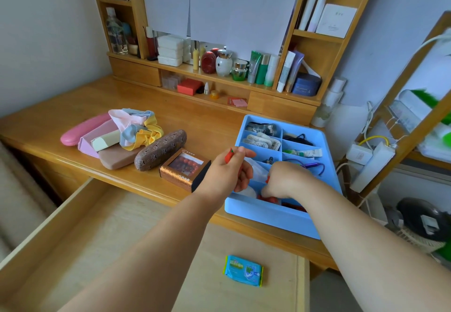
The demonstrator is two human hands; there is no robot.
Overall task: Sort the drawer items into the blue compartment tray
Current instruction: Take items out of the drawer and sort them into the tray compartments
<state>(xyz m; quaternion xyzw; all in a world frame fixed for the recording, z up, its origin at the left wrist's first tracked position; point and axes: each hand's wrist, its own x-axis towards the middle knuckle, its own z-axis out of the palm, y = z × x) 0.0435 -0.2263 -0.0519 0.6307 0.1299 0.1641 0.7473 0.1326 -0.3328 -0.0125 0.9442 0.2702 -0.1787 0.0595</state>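
- Blue plastic tray (263,216) with compartments sits on the right part of the wooden desk (73,116), its near edge close to the desk front.
- Left hand (229,172) is raised just left of the tray, thumb and forefinger pinching a small red-orange piece (229,156); the other fingers curl loosely beneath.
- Right hand (288,180) reaches down into a near compartment of the tray, fingers bent onto small red things (268,199) there; whether it grips one I cannot tell.
- Back compartments hold dark packets, white sachets (262,141), a tube (306,152) and a purple cord (311,165).
- Left of the tray on the desk lie a copper-coloured box of red beads (184,169), a brown patterned case (161,150), a pink case (83,129) and a heap of pastel cloth (136,126).
- Below, the drawer (73,226) stands pulled open, with a blue wipes packet (243,270) lying near its right side.
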